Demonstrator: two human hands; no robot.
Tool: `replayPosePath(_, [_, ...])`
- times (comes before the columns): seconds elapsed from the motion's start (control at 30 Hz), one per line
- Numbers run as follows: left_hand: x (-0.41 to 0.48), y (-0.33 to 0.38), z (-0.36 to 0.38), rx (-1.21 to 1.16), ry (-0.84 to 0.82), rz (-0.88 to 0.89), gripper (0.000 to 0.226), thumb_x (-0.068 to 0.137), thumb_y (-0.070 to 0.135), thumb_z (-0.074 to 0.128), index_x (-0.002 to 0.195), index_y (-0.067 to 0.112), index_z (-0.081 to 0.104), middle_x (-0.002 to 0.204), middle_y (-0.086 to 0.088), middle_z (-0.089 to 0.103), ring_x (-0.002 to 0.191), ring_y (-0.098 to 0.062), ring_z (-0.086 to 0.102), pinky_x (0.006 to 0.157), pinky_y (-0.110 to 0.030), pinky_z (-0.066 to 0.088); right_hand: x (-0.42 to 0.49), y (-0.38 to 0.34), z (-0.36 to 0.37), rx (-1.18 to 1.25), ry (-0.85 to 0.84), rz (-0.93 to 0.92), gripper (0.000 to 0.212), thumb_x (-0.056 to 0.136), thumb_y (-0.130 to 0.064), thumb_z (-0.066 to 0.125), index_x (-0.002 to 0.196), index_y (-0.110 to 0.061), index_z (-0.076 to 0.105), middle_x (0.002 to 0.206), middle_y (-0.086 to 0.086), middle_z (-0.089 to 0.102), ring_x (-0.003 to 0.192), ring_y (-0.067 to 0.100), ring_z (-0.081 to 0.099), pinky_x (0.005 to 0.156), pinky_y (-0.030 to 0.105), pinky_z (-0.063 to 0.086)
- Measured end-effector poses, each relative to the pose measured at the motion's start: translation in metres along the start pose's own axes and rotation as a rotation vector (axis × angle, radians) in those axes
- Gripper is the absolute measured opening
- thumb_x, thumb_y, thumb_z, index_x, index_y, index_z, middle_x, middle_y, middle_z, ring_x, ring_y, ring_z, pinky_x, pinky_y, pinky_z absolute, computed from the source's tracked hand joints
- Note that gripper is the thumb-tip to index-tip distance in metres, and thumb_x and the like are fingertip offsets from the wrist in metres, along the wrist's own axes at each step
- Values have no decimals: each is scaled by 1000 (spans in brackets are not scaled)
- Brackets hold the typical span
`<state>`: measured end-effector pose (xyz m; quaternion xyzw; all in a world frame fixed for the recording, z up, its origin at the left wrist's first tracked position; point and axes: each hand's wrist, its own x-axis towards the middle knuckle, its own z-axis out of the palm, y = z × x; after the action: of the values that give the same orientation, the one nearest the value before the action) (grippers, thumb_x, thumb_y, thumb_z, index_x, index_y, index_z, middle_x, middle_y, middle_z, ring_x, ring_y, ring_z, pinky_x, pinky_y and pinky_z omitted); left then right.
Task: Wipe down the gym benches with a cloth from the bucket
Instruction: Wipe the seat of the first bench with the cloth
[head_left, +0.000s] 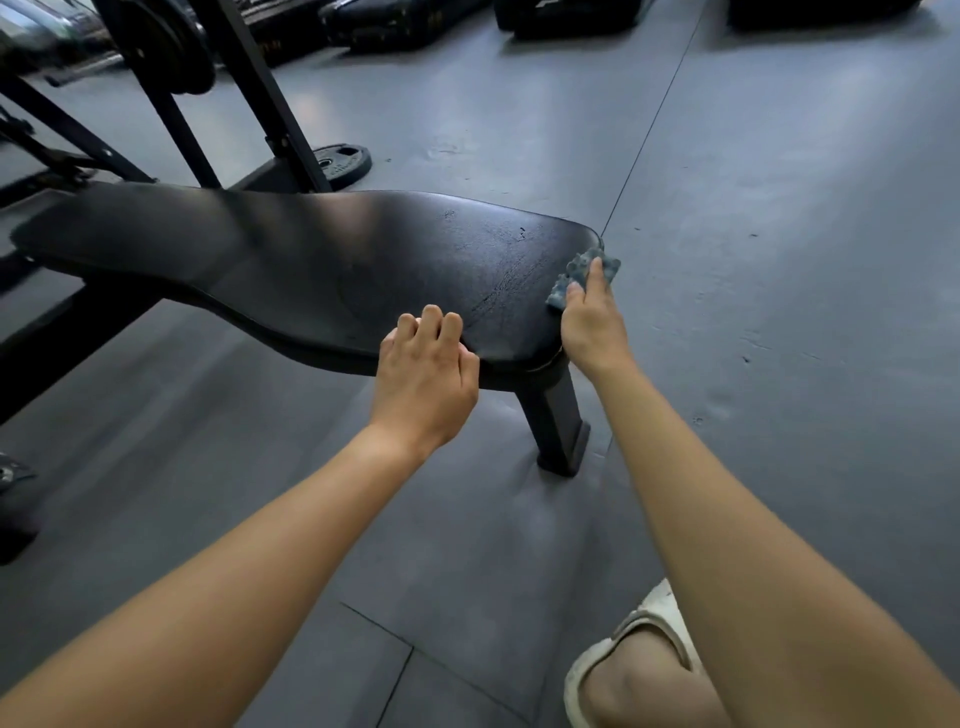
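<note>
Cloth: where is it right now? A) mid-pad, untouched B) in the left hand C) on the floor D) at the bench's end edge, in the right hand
D: the right hand holds the cloth against the bench pad at its end edge; the left hand holds nothing.

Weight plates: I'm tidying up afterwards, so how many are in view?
2: one plate flat on the floor by the rack's foot, a second plate hung on the rack at top left; more may hide behind it.
</note>
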<state>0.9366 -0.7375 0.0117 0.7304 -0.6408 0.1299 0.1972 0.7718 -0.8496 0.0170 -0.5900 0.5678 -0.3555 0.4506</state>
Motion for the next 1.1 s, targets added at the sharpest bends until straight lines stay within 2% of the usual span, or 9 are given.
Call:
replayPosePath(0.23, [1,3,-2,16,-1,-1,28,93,25,31,98,8,53,102,-10,52,91,-32,45,81,-46,43,-52,9,31,121,112,-83,57,110,-29,27,163,-21,6,170,4,0,156,17,-5,125,31,1])
replayPosePath(0.43, [1,6,-10,47,-102,-3,23,100,21,38,108,6,54,111,-13,54,97,-35,48,82,-45,42,-99,22,57,106,195,-180,58,110,-31,30,163,-26,6,170,5,-10,155,16,-13,126,43,15])
replayPosePath(0.53, [1,5,-18,57,-179,8,26,107,24,37,116,7,54,120,-12,54,104,-33,48,89,-43,41,-96,28,54,-19,211,-282,56,110,-29,30,163,-18,12,169,9,-9,156,23,-11,126,45,16])
replayPosePath(0.63, [2,2,-25,14,-246,-13,33,109,28,37,129,9,54,131,-10,54,115,-34,49,103,-42,39,-68,19,42,-224,187,-302,51,109,-22,29,159,-11,25,169,13,-1,156,35,-7,127,47,6])
replayPosePath(0.73, [1,-3,-31,-15,-311,-10,40,109,30,38,143,12,50,144,-7,51,128,-33,47,112,-40,34,-49,11,38,-481,132,-311,60,97,-19,20,154,-9,36,168,18,11,154,41,3,125,54,6])
replayPosePath(0.8, [1,-11,-34,-33,-346,15,44,109,29,39,150,14,47,152,-6,47,137,-31,44,118,-42,30,-53,14,38,-631,136,-418,64,91,-17,21,150,-6,41,164,22,22,153,44,10,125,57,5])
replayPosePath(0.87, [0,-21,-34,-74,-301,56,42,109,24,40,149,17,50,153,-4,49,139,-29,45,119,-47,31,-69,20,38,-734,172,-552,56,96,-15,30,150,-6,42,161,21,30,152,45,13,125,56,8])
replayPosePath(0.97, [-9,-40,-30,-131,-101,100,35,104,16,46,135,14,63,136,-5,63,125,-30,56,111,-47,41,-88,24,42,-789,178,-756,53,101,-11,44,153,-8,39,161,16,33,153,41,16,126,51,12])
replayPosePath(1.1, [-12,-80,-26,-178,105,-63,27,99,16,49,120,9,65,121,-8,63,111,-33,57,98,-46,46,-77,20,52,-976,88,-990,51,104,-15,42,154,-7,37,161,16,34,152,38,22,124,50,19])
